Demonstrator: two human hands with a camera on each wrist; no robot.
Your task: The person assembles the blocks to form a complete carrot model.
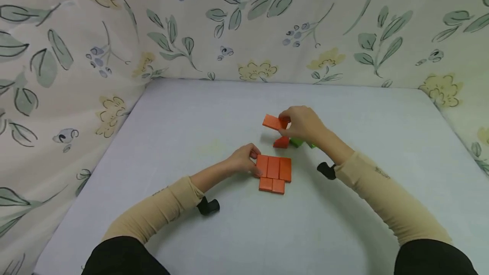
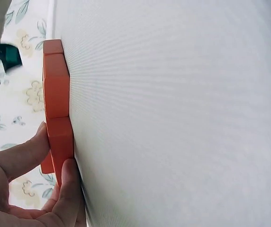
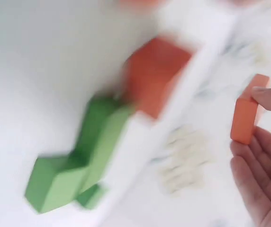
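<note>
My right hand (image 1: 303, 122) pinches an orange rectangular block (image 1: 271, 122) by its end, raised above the table. In the right wrist view the same block (image 3: 244, 120) sits between thumb and fingertips. Below that hand lie a red block (image 1: 281, 142) with a slanted side and several green blocks (image 3: 78, 165), partly covered by the hand in the head view. Several orange blocks form a flat, close-set group (image 1: 273, 167): three upright pieces over two shorter ones. My left hand (image 1: 243, 159) grips the group's left edge, thumb and fingers on the end block (image 2: 59, 130).
The white table (image 1: 183, 113) spreads out around the blocks. Floral cloth (image 1: 244, 33) hangs behind it and at both sides. A black wrist-worn device (image 1: 208, 206) juts out below the left wrist, and another (image 1: 327, 170) below the right.
</note>
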